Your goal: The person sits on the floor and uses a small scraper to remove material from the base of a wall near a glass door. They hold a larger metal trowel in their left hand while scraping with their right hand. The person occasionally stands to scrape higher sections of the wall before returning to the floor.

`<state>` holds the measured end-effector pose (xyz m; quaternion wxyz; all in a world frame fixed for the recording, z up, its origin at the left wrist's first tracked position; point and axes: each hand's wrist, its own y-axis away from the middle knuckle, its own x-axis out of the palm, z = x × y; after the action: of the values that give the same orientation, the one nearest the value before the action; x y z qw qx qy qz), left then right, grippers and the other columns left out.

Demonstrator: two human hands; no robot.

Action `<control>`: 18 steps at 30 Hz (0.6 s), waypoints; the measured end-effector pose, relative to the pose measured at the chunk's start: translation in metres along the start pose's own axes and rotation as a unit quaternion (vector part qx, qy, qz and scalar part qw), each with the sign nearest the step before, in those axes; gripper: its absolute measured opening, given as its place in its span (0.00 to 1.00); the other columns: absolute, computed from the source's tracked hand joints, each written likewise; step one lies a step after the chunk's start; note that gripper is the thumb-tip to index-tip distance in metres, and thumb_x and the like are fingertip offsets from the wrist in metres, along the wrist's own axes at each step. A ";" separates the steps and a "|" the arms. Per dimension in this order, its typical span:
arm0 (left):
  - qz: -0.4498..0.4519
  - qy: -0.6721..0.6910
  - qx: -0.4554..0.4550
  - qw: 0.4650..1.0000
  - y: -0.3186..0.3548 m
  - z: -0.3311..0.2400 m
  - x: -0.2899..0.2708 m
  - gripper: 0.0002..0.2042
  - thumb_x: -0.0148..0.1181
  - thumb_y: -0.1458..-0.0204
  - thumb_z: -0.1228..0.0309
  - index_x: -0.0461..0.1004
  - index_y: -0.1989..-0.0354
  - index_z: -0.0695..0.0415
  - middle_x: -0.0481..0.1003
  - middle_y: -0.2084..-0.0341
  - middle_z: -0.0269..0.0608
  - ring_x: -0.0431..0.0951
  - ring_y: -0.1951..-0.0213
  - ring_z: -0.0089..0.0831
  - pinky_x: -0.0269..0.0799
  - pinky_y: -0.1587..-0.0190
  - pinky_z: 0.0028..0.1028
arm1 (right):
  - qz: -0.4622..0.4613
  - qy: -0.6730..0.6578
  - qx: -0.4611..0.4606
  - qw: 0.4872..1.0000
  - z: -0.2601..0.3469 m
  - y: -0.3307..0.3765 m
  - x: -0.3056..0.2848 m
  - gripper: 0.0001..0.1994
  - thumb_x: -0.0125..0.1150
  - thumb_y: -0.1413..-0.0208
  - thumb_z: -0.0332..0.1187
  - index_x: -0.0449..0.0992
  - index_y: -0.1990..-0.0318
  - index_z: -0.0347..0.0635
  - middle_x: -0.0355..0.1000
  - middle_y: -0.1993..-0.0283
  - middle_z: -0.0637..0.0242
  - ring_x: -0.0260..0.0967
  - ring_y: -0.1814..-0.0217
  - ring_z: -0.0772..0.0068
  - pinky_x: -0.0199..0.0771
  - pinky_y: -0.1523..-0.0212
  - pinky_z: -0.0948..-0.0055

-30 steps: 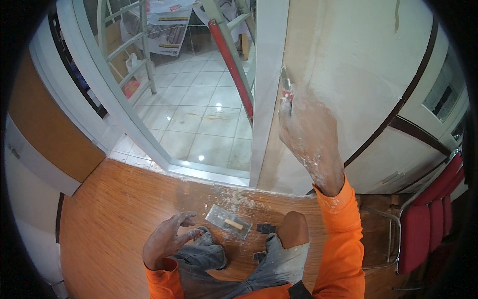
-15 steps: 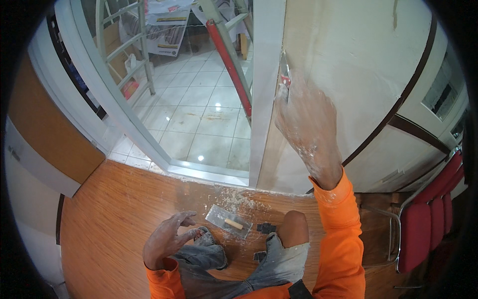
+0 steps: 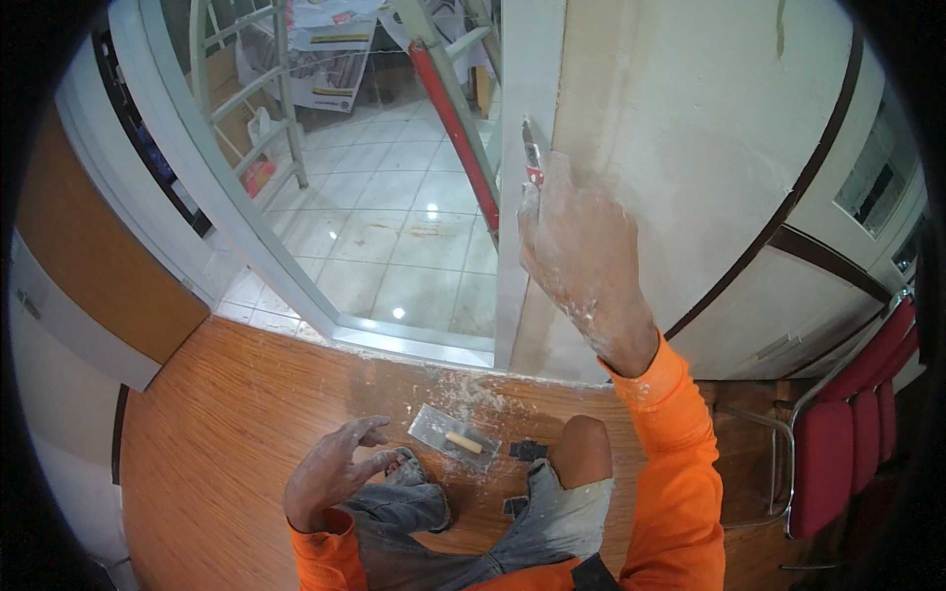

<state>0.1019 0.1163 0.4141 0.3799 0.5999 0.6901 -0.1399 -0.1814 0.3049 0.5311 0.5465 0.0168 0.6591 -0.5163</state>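
Dust-whitened, the right hand point(image 3: 581, 251) is raised against the cream wall point(image 3: 709, 148), its fingers clenched around the red handle of a putty knife point(image 3: 530, 158). This scraper stands nearly upright, its long axis running up and down along the wall's corner edge, blade pointing up and away from the wrist. Only the handle's top and the narrow blade show above the knuckles. Lower down, the left hand point(image 3: 330, 473) hovers over the knee with fingers spread and loosely curled, grasping nothing. On the wooden floor point(image 3: 217, 433), amid white dust, a flat trowel point(image 3: 453, 436) with a pale wooden handle lies near the door frame point(image 3: 517, 197).
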 end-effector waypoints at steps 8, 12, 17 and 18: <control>-0.008 0.007 0.005 1.000 0.001 0.006 0.000 0.25 0.67 0.43 0.65 0.69 0.38 0.57 0.79 0.53 0.53 0.80 0.49 0.44 0.75 0.46 0.39 | -0.103 -0.078 0.076 0.989 -0.003 -0.024 -0.018 0.09 0.54 0.37 0.34 0.72 0.57 0.36 0.72 0.76 0.46 0.73 0.74 0.39 0.72 0.72 0.48; -0.010 0.005 0.005 1.000 0.001 0.000 0.000 0.25 0.67 0.43 0.65 0.69 0.39 0.57 0.80 0.54 0.52 0.80 0.49 0.43 0.75 0.46 0.38 | -0.076 -0.050 0.086 0.992 -0.006 -0.026 -0.014 0.09 0.54 0.37 0.34 0.72 0.57 0.37 0.72 0.77 0.47 0.73 0.75 0.39 0.71 0.73 0.49; -0.008 -0.004 0.006 1.000 -0.001 -0.002 0.000 0.26 0.67 0.43 0.65 0.69 0.38 0.58 0.79 0.54 0.53 0.80 0.48 0.43 0.75 0.46 0.38 | -0.110 -0.005 0.019 0.994 -0.012 -0.027 -0.011 0.08 0.53 0.36 0.34 0.71 0.59 0.37 0.70 0.85 0.59 0.73 0.84 0.59 0.74 0.83 0.63; -0.007 -0.004 0.006 1.000 -0.001 -0.001 0.000 0.26 0.67 0.43 0.65 0.69 0.38 0.59 0.79 0.53 0.53 0.80 0.48 0.44 0.75 0.46 0.38 | -0.097 -0.011 0.022 0.995 -0.012 -0.027 -0.012 0.08 0.53 0.36 0.34 0.71 0.59 0.37 0.70 0.85 0.58 0.74 0.84 0.58 0.74 0.82 0.63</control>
<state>0.1007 0.1168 0.4149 0.3776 0.5969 0.6920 -0.1493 -0.2006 0.3070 0.5557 0.5007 -0.0408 0.6399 -0.5816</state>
